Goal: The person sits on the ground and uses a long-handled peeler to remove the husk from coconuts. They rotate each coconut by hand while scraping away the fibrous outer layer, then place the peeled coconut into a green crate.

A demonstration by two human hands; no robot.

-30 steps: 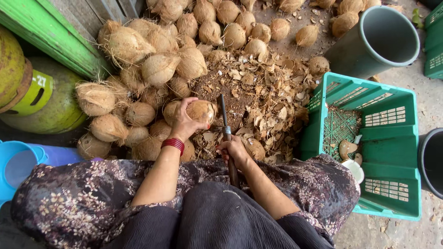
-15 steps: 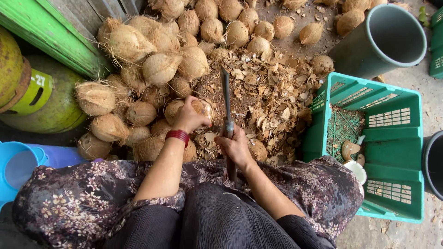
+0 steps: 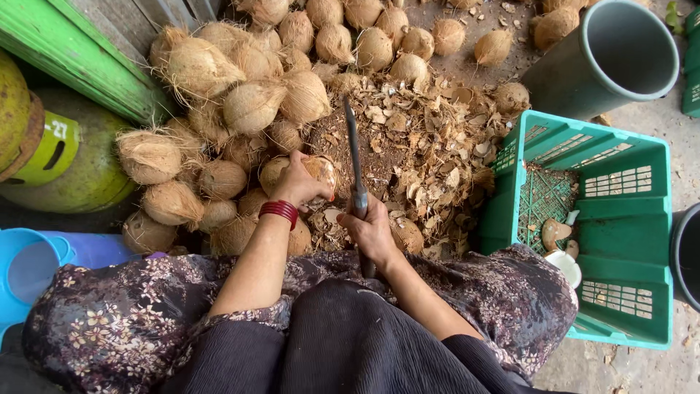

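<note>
Brown husked coconut (image 3: 319,172), round, partly pared: held in the left hand (image 3: 297,182), fingers closed around it, near the middle of the scene, just left of the blade. Left wrist carries a red bangle (image 3: 278,210).

Long dark metal blade (image 3: 352,149), upright, tip pointing far: the right hand (image 3: 372,232) has its grip closed on the handle, just right of the coconut.

Heap of fibrous tan coconuts (image 3: 251,106): far and left of the hands, on the ground.

Pile of dry brown shell chips (image 3: 430,149): right of the blade, touching the heap.

Teal plastic crate (image 3: 627,219), slotted walls: right, holding a few pale coconut pieces (image 3: 555,233).

Grey plastic bucket (image 3: 620,55): far right.

Blue plastic jug (image 3: 29,266): near left.
</note>
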